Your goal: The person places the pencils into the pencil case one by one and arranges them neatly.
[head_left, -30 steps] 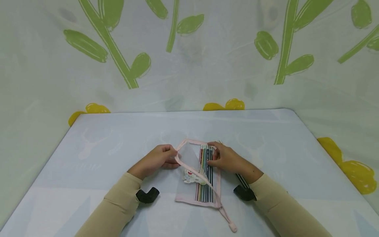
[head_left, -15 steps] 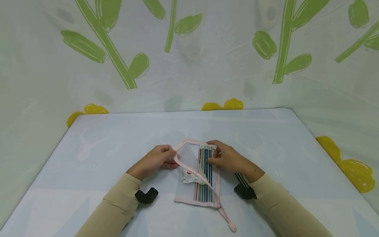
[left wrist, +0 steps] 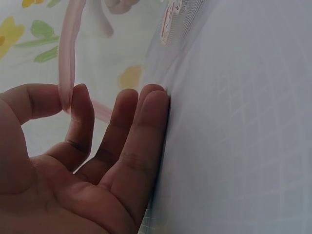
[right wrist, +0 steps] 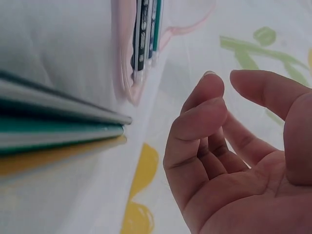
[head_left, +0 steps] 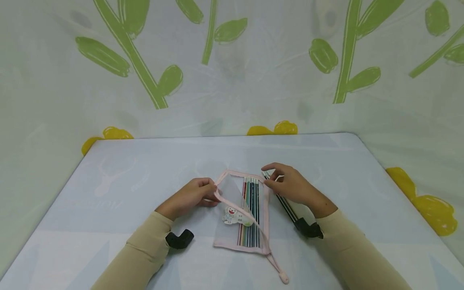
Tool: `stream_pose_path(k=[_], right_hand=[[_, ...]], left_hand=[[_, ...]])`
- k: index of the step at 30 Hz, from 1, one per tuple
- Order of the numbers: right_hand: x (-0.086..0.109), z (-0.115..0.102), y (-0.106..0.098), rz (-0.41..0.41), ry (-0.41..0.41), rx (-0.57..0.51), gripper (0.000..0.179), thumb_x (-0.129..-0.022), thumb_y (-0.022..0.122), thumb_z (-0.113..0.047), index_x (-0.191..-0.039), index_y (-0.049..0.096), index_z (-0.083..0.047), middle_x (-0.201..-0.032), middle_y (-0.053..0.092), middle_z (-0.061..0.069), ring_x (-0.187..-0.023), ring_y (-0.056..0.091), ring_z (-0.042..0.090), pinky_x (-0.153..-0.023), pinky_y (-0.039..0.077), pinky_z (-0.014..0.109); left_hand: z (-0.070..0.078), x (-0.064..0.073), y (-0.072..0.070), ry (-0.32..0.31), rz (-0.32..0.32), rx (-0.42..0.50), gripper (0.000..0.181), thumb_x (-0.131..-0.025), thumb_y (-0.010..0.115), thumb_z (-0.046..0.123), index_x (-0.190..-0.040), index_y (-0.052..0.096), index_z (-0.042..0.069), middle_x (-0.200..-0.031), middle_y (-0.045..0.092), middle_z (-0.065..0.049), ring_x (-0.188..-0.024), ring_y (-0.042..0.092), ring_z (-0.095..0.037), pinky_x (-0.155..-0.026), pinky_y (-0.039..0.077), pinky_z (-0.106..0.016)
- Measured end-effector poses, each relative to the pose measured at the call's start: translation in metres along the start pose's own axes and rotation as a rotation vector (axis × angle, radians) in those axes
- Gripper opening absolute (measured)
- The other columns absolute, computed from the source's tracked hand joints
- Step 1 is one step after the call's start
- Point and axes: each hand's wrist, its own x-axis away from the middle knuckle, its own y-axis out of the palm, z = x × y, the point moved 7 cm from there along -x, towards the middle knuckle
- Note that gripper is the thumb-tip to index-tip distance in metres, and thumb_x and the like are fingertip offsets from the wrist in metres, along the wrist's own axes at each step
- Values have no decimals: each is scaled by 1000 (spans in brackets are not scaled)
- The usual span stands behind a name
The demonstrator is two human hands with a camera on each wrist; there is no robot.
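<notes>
A clear pencil pouch with pink edging lies in front of me, its top flap side lifted. My left hand pinches the pink edging between thumb and forefinger, the other fingers extended below. Several pencils in different colours lie side by side inside the pouch, under a cartoon figure. To the pouch's right lie loose pencils, partly covered by my right hand. That hand hovers over their far ends; in the right wrist view, its thumb and fingertips are apart with nothing between them.
A pink cord pull hangs from the pouch's near right corner. Black wrist mounts sit at both sleeves. The pale table runs back to a wall with printed green leaves and yellow flowers.
My right hand has left the pencils in the pouch and moved right, over the loose pencils. My left hand keeps its pinch on the edging.
</notes>
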Motion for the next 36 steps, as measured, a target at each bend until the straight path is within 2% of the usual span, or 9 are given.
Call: stream_pose_path(k=[9, 16, 22, 27, 36], right_hand=[[-3, 10, -14, 27, 28, 15, 40, -99, 61, -19, -138, 54, -9, -93, 63, 13, -66, 61, 25, -59, 52, 33], [-4, 23, -17, 3, 46, -7, 42, -99, 61, -19, -139, 52, -8, -98, 63, 16, -69, 64, 30, -61, 54, 37], [-5, 34, -21, 6, 87, 40, 42, -99, 61, -19, -139, 52, -9, -101, 63, 14, -71, 64, 23, -62, 53, 35], [-6, 43, -19, -35, 124, 74, 42, -98, 61, -17, -139, 52, -9, -101, 64, 13, -71, 63, 19, -63, 53, 32], [-8, 49, -16, -76, 127, 127, 45, -93, 67, -15, -136, 54, -8, -99, 63, 11, -75, 60, 19, -66, 55, 31]], left_hand=[[4, 0, 0, 22, -17, -56, 21, -100, 48, 18, -99, 60, 1, -109, 67, -13, -99, 69, -20, -88, 60, -37], [2, 1, 1, 32, -38, -50, 18, -99, 51, 18, -100, 59, 2, -106, 68, -11, -99, 68, -20, -89, 60, -38], [2, 0, 1, 36, -31, -53, 20, -99, 50, 18, -101, 60, 1, -108, 67, -12, -100, 68, -21, -89, 60, -37], [0, 1, 1, 18, -30, -62, 20, -99, 50, 19, -102, 60, 1, -107, 68, -12, -99, 68, -19, -89, 60, -37], [2, 0, 0, 15, -31, -41, 17, -99, 50, 17, -91, 57, 4, -107, 65, -11, -97, 67, -17, -89, 60, -37]])
